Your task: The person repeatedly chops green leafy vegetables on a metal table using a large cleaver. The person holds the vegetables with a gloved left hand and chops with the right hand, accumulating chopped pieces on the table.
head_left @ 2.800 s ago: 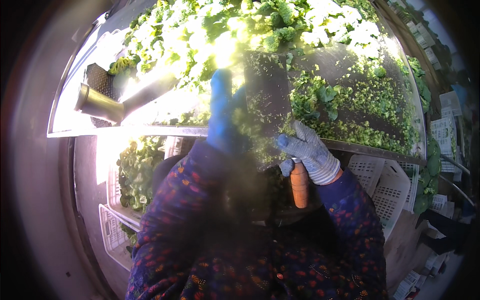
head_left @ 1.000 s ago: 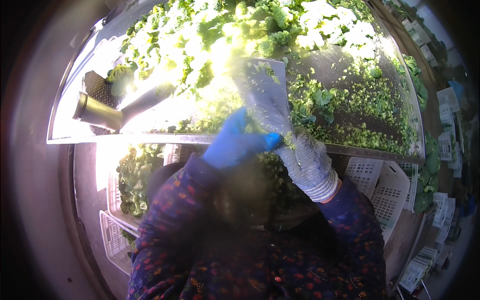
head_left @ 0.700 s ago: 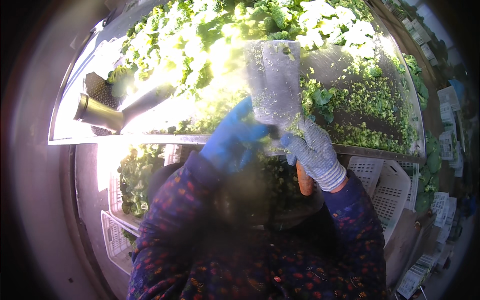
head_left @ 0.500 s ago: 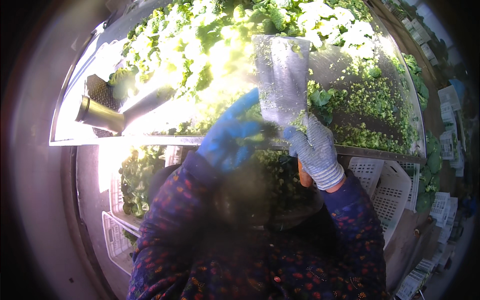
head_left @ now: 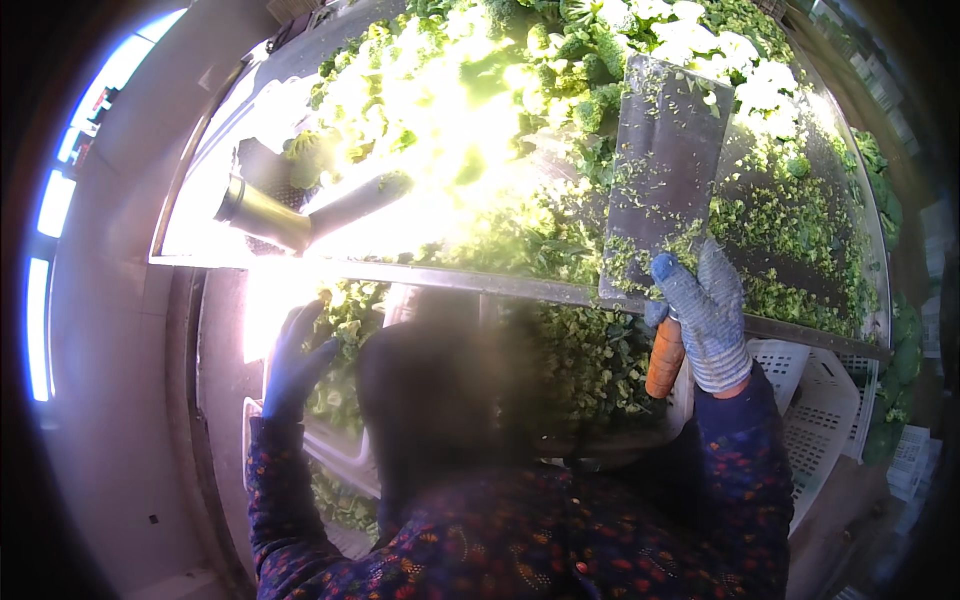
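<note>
A metal-edged table [head_left: 500, 281] spans the scene, heaped with broccoli [head_left: 605, 50] at the far side and strewn with green scraps [head_left: 800, 235] at right; a brassy cylinder [head_left: 268, 215] lies at left. A pale wall [head_left: 150, 200] and bright windows [head_left: 50, 230] stand far left, white crates [head_left: 820, 420] at near right. The gloved right hand [head_left: 705, 315] is closed around the orange handle of a cleaver [head_left: 665, 160], its blade over the table's near edge. The left hand [head_left: 298, 365], fingers parted, is by greens [head_left: 340, 385] below the table; shadow hides whether it touches them. Glare washes out the table's left, and a dark blur covers the near middle.
</note>
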`<state>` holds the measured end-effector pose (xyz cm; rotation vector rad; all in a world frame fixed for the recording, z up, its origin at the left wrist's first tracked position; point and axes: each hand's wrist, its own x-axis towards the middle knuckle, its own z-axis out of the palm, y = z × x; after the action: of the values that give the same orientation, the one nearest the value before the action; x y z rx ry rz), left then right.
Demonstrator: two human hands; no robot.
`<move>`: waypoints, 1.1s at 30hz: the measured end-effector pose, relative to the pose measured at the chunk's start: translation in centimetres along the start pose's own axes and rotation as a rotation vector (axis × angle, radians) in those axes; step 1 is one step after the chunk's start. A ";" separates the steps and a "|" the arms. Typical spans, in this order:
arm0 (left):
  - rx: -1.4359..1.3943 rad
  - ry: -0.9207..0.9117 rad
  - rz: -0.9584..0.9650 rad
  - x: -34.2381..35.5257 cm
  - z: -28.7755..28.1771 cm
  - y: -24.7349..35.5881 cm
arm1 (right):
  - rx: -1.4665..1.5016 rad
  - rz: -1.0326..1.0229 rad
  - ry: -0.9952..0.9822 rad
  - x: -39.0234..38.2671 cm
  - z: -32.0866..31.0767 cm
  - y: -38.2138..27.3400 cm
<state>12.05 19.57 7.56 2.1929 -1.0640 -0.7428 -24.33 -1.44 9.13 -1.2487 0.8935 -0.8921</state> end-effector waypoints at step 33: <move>-0.822 -0.230 0.643 7.4 16.3 15.7 | -0.354 -0.125 -0.071 1.5 0.8 5.0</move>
<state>-3.18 1.28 5.99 1.0149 -1.1947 -0.9147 -22.64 -1.99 4.19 -1.6461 0.9512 -0.8025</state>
